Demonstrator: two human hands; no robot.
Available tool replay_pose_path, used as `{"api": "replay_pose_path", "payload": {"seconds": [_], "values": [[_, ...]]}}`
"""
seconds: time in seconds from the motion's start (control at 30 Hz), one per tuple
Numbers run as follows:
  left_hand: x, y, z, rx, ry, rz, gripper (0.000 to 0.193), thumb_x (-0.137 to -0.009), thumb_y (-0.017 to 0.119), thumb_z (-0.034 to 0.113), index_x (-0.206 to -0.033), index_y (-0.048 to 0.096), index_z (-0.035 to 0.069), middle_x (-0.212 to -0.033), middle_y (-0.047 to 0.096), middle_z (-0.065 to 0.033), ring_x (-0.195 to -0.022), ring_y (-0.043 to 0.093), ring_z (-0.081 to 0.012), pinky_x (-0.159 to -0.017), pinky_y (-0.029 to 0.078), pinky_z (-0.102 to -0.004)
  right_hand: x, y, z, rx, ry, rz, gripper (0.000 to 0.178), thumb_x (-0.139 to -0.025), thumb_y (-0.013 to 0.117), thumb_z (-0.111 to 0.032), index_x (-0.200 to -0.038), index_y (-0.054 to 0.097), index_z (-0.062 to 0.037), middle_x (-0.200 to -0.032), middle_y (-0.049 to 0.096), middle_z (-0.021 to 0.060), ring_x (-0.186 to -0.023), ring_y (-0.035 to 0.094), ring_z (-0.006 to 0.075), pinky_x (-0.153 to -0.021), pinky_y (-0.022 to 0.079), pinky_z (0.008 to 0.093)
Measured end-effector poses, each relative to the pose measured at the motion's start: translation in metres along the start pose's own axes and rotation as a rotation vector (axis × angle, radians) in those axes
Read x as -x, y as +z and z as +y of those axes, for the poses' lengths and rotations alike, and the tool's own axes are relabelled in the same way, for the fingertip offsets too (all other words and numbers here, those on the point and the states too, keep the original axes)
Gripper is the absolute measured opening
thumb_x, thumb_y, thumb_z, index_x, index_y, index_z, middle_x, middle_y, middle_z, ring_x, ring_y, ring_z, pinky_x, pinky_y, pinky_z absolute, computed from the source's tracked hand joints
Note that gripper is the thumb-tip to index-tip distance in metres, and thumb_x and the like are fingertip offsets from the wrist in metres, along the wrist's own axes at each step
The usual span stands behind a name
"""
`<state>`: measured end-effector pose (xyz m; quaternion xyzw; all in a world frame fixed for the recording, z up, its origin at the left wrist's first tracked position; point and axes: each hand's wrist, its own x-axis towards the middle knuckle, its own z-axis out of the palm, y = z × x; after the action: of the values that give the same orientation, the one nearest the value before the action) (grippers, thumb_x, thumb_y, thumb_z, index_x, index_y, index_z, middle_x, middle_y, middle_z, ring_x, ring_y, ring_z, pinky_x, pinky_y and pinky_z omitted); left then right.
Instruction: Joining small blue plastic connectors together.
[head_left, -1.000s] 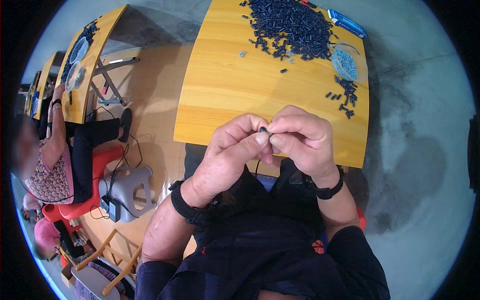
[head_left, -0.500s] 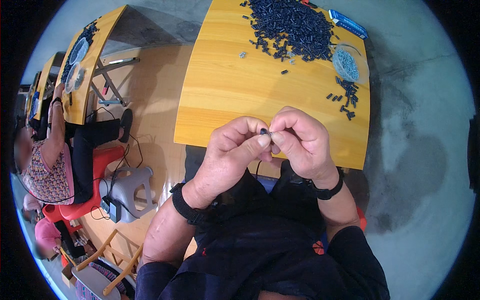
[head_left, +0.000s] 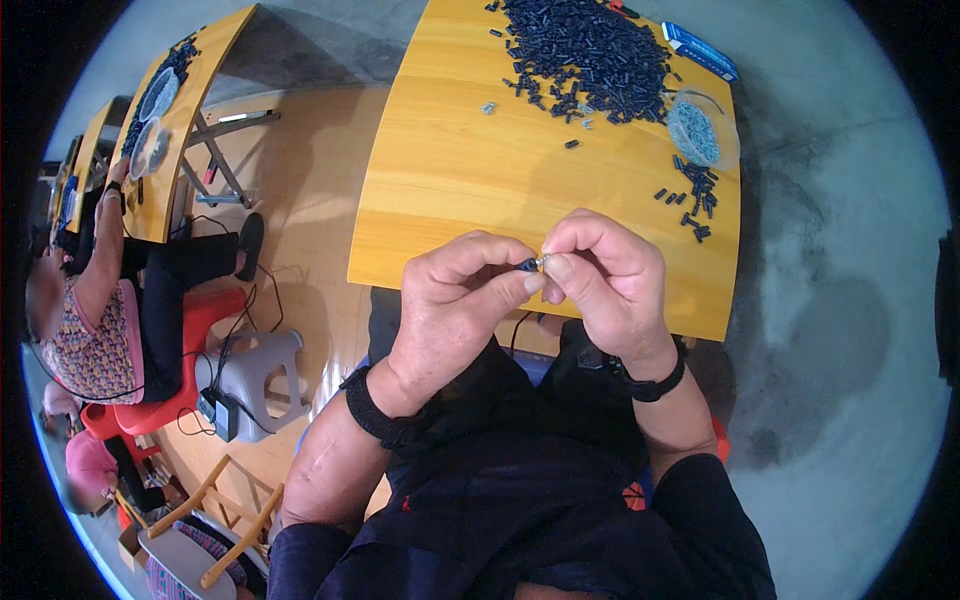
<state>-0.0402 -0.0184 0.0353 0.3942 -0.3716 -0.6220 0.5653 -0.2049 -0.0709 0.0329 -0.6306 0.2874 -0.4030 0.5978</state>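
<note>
Both hands hover over the near edge of the yellow table (head_left: 470, 190), and little has changed in the last second: they sit in the same spot, fingertips pressed together as before. The left hand (head_left: 455, 315) pinches a small dark tube (head_left: 527, 265) between thumb and forefinger. The right hand (head_left: 610, 280) meets it tip to tip, thumb and finger closed on a tiny silvery piece (head_left: 541, 262) at the tube's end. A second ago that joint was harder to see; now the tube shows a shade more clearly between the fingertips. Whether the silvery piece is already seated in the tube, I cannot tell.

On to the containers. At the far right of the table stands a round clear tub (head_left: 700, 130), filled with small pale, silvery bits. Just left of it lies a big heap of dark tubes (head_left: 590, 50), loose on the tabletop, with strays scattered toward the tub and a small cluster just below it. A blue flat box (head_left: 700, 50) lies at the far edge.

Off to the left, another person (head_left: 90, 320) sits on a red chair (head_left: 190, 330) at a second yellow table (head_left: 185, 120) bearing round dishes (head_left: 155, 95) with dark contents.
</note>
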Motion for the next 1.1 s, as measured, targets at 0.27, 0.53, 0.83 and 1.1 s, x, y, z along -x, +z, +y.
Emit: {"api": "replay_pose_path", "payload": {"seconds": [0.27,0.53,0.83,1.1], "values": [[0.000,-0.001,0.001,-0.010,-0.017,0.026,0.011,-0.087,0.060,-0.009,-0.098,0.059,-0.006,-0.091,0.064,-0.0127,-0.085,0.067,-0.0206,-0.071,0.061,-0.0327,-0.001,0.004,0.002,0.034,0.028,0.027,0.003,-0.089,0.058,-0.002,-0.090,0.060,0.0001,-0.077,0.056,0.0016,-0.066,0.051,0.0073,-0.059,0.042,0.0213],[0.001,-0.005,-0.002,-0.135,-0.010,0.059,0.011,-0.087,0.064,-0.003,-0.098,0.063,-0.005,-0.089,0.068,-0.0100,-0.083,0.067,-0.0145,-0.069,0.058,-0.0260,-0.002,0.004,0.002,0.122,0.018,0.050,0.002,-0.088,0.059,-0.003,-0.089,0.060,-0.0003,-0.075,0.057,0.0029,-0.065,0.052,0.0084,-0.058,0.042,0.0224],[-0.002,-0.005,0.002,-0.279,0.028,0.079,0.011,-0.086,0.066,0.000,-0.096,0.069,-0.001,-0.085,0.069,-0.0074,-0.077,0.066,-0.0108,-0.064,0.054,-0.0221,-0.006,0.001,0.001,0.126,0.109,-0.003,0.003,-0.088,0.058,-0.003,-0.089,0.060,-0.0005,-0.073,0.056,0.0027,-0.064,0.051,0.0088,-0.057,0.042,0.0231],[-0.003,-0.009,-0.006,-0.451,0.086,0.071,0.011,-0.085,0.067,-0.001,-0.096,0.068,-0.003,-0.080,0.068,-0.0067,-0.063,0.062,-0.0097,-0.057,0.051,-0.0215,-0.008,0.002,0.006,0.193,0.028,0.003,0.003,-0.086,0.060,-0.002,-0.086,0.061,0.0004,-0.073,0.057,0.0050,-0.064,0.054,0.0114,-0.057,0.043,0.0245]]}}
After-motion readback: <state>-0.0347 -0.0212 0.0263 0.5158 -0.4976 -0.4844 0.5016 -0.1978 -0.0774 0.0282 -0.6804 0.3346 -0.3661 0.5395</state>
